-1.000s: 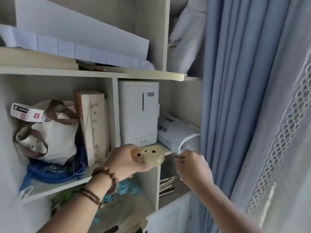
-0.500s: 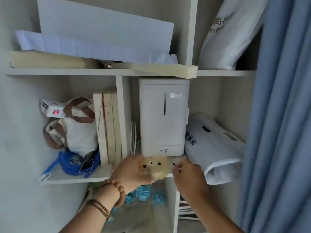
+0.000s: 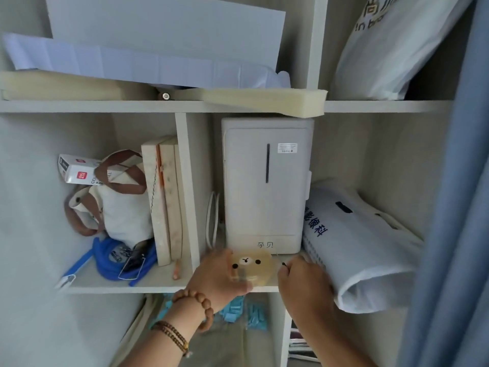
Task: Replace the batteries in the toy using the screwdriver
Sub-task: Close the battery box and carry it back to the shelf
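— Since the earlier frame, your view swings left off the blue curtain [image 3: 460, 234] and squares up on the shelving unit, while both hands ride up level with the middle shelf [image 3: 169, 287]. What do you hold?

— Your left hand [image 3: 219, 279] holds the toy [image 3: 251, 268], a pale, translucent bear-faced disc with two dark eyes and a small mouth, at about six o'clock in the view. The fingers curl around its left edge and underside, the thumb below it. Beaded bracelets circle that wrist.

— And the right?

— Your right hand [image 3: 301, 282] sits just beside the toy, at its three o'clock, fingers closed in a loose fist. A thin dark tip [image 3: 283, 264] pokes out between thumb and forefinger, close to the toy's right edge. It may be the screwdriver; you cannot tell from this angle, nor whether it touches the toy.

— Where does the toy sit against the shelf?

— In front of the shelf's front edge, directly below a white upright appliance [image 3: 264, 186] at twelve o'clock. A white plastic bag [image 3: 365, 247] with dark print lies at three o'clock of your right hand, touching it or nearly so. At nine to ten o'clock stand tall pale boxes [image 3: 164, 202], a canvas bag [image 3: 119, 207] with brown straps, and a blue strap [image 3: 111, 263] coiled on the shelf.
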A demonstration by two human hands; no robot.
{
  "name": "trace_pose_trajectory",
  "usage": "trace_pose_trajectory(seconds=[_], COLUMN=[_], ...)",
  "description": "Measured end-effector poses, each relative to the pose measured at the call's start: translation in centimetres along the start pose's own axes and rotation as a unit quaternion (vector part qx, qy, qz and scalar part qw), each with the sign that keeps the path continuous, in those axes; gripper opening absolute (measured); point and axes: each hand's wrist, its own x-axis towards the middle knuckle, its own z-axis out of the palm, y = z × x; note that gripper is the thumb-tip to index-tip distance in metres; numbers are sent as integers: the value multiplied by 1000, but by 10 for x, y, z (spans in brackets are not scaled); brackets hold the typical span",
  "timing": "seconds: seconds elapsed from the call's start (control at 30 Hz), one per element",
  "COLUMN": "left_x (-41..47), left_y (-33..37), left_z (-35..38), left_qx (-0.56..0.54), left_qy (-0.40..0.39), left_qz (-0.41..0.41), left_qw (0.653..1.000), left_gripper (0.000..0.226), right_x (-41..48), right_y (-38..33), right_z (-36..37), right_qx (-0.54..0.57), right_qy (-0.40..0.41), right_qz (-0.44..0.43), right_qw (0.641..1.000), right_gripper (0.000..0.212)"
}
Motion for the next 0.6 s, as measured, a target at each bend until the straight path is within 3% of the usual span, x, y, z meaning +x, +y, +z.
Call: trace_pose_trajectory(seconds=[0.17,0.6], left_x=[11,24], left_y=[-1,-7], left_z=[-1,0], left_qx=[-36,23], left_qy=[-32,-42], left_qz=[-31,5], left_qw=[998,999], left_gripper=[55,33], right_x=[1,2], right_y=[0,-2], right_z=[5,7], right_qx=[0,-20], right_qy=[19,9], right_qz=[4,3], right_qw=[1000,1000], right_gripper=[26,22])
